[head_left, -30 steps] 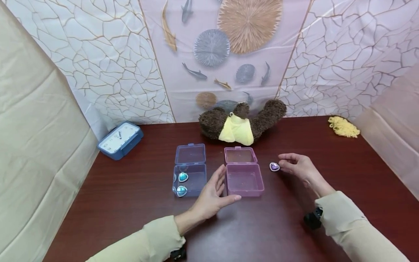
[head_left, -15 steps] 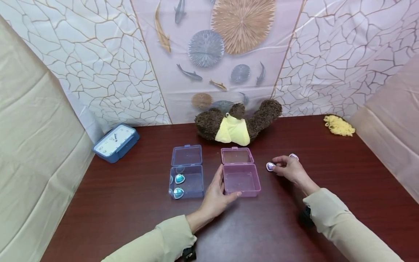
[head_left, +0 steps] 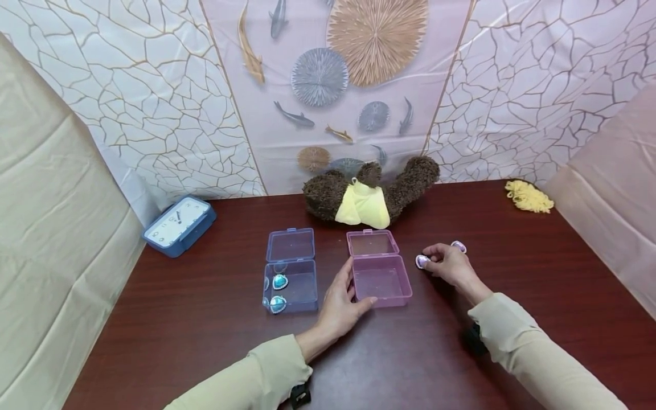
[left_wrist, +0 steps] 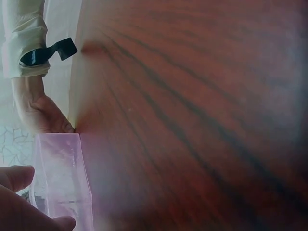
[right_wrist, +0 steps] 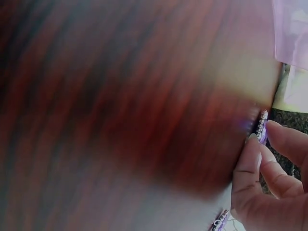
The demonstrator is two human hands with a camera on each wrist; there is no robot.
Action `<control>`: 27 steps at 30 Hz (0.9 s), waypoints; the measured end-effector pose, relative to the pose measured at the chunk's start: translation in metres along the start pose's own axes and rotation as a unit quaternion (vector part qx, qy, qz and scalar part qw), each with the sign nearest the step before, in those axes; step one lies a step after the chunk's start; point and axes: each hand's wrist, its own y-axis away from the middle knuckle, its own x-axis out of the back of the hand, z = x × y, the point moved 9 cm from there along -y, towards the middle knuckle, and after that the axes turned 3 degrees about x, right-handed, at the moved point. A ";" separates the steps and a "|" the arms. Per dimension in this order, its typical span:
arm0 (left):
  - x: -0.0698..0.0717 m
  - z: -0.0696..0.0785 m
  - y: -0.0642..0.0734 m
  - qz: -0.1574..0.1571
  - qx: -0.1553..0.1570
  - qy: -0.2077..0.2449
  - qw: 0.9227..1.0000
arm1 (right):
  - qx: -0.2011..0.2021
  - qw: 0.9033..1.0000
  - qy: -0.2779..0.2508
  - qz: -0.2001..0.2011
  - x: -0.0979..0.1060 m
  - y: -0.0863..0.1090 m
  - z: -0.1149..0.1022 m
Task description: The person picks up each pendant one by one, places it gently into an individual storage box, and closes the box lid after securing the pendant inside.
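My right hand (head_left: pixel 451 267) pinches a purple heart-shaped gem (head_left: pixel 421 261) with a sparkling rim between thumb and fingers. In the right wrist view the gem (right_wrist: pixel 262 127) stands on edge at the fingertips. A second purple gem (head_left: pixel 458 246) lies just beyond that hand; part of it shows at the bottom of the right wrist view. My left hand (head_left: pixel 340 302) rests against the open pink plastic box (head_left: pixel 381 299), with fairly straight fingers along its left side and the thumb at its front wall. Left of it stands an open blue box (head_left: pixel 302 304) with two turquoise heart gems (head_left: pixel 279 282) inside.
A brown plush toy (head_left: pixel 325 196) in a yellow garment lies behind the boxes. A blue clock (head_left: pixel 179 226) sits at the back left, a yellow yarn bundle (head_left: pixel 529 196) at the back right. Fabric walls (head_left: pixel 61 228) enclose the dark red table (head_left: pixel 205 324).
My right hand has moved in and taken hold of the left purple gem; the second gem has come into view behind it. My left hand has moved against the pink box.
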 end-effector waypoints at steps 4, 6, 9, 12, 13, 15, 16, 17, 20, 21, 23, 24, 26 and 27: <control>0.001 0.001 0.000 0.005 -0.002 -0.006 1.000 | 0.009 1.000 0.016 0.003 0.000 0.000 -0.002; 0.001 0.000 0.000 0.006 -0.002 -0.009 1.000 | 0.011 1.000 0.020 0.002 0.000 0.000 -0.002; 0.001 0.000 0.000 0.005 -0.001 -0.005 1.000 | 0.012 1.000 0.020 0.001 0.000 0.000 -0.003; 0.001 -0.001 0.000 0.004 0.001 -0.004 1.000 | 0.013 1.000 0.015 -0.003 0.000 0.000 -0.003; 0.001 -0.001 0.000 0.003 0.002 -0.003 1.000 | 0.014 1.000 0.014 -0.004 0.000 0.000 -0.003; 0.001 -0.001 -0.001 0.002 0.004 -0.003 1.000 | 0.017 1.000 0.011 -0.007 0.000 -0.001 -0.003; 0.001 -0.001 -0.001 0.002 0.006 -0.002 1.000 | 0.018 1.000 0.007 -0.009 -0.001 -0.001 -0.004; 0.001 -0.002 -0.001 0.001 0.006 -0.001 1.000 | 0.022 1.000 0.002 -0.012 -0.001 -0.001 -0.004; 0.002 -0.002 -0.001 0.000 0.006 -0.001 1.000 | 0.034 0.999 -0.035 -0.019 -0.002 -0.001 -0.007; 0.002 -0.002 -0.001 -0.001 0.005 0.001 1.000 | 0.039 0.997 -0.055 -0.022 -0.002 -0.001 -0.008; 0.001 -0.002 -0.001 -0.003 0.004 0.002 1.000 | 0.048 0.994 -0.098 -0.023 -0.001 0.000 -0.014; 0.001 -0.002 -0.001 -0.003 0.003 0.003 1.000 | 0.051 0.991 -0.121 -0.024 0.000 0.001 -0.017; 0.001 -0.002 -0.002 -0.005 0.002 0.004 1.000 | 0.057 0.985 -0.159 -0.028 0.000 0.003 -0.026; 0.001 -0.002 -0.002 -0.005 0.002 0.002 1.000 | 0.061 0.982 -0.175 -0.033 0.000 0.004 -0.032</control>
